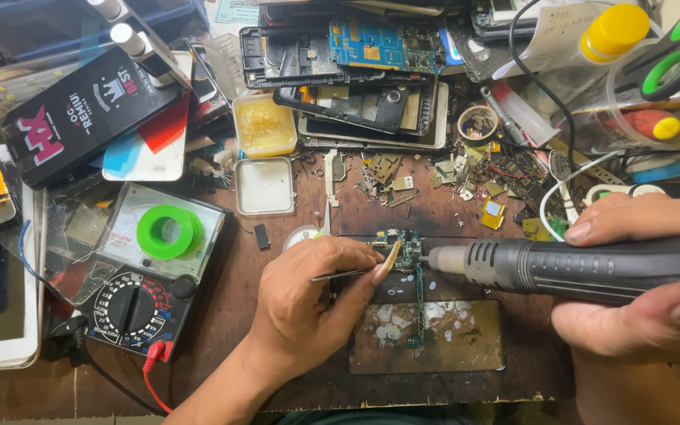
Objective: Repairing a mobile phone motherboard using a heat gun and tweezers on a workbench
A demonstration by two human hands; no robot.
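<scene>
Cluttered workbench (222, 315), green circuit board (411, 256) between both hands, under hot-air nozzle (444, 260).

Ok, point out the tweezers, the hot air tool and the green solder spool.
tweezers (340, 275), head view, on the bare metal shaft beside the left hand.
hot air tool (560, 267), head view, on the dark ribbed barrel.
green solder spool (168, 230), head view, on the green rim.
</scene>
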